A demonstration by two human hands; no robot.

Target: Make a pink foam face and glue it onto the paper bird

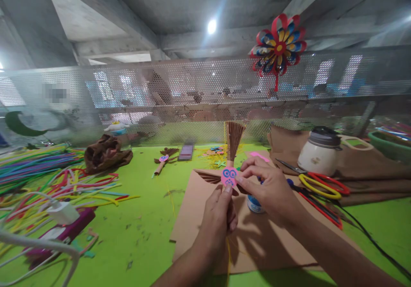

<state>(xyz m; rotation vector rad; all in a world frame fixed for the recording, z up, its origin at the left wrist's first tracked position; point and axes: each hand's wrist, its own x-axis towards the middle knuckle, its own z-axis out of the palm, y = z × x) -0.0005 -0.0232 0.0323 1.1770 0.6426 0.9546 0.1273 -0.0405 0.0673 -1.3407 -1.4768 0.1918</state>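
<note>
A brown paper figure (236, 139) stands upright above cardboard sheets, with a pleated fan at its top and a folded wing (208, 176) at its left. On its front is a round pink paper face (229, 176) with blue drawn eyes. My left hand (221, 208) grips the figure from below, thumb against the face's lower edge. Fingers of my right hand (266, 184) pinch at the right edge of the face. Behind the right hand, partly covered, is a small blue-labelled jar (255, 203). A similar paper figure (163, 159) lies farther back on the green table.
Scissors with yellow handles (321, 187) lie at right near a white jar (317, 152). Cardboard (192, 218) covers the front middle. Colourful strips (41, 161), a purple power strip (80, 225) and crumpled brown paper (104, 154) occupy the left. A perforated metal screen (192, 94) stands behind.
</note>
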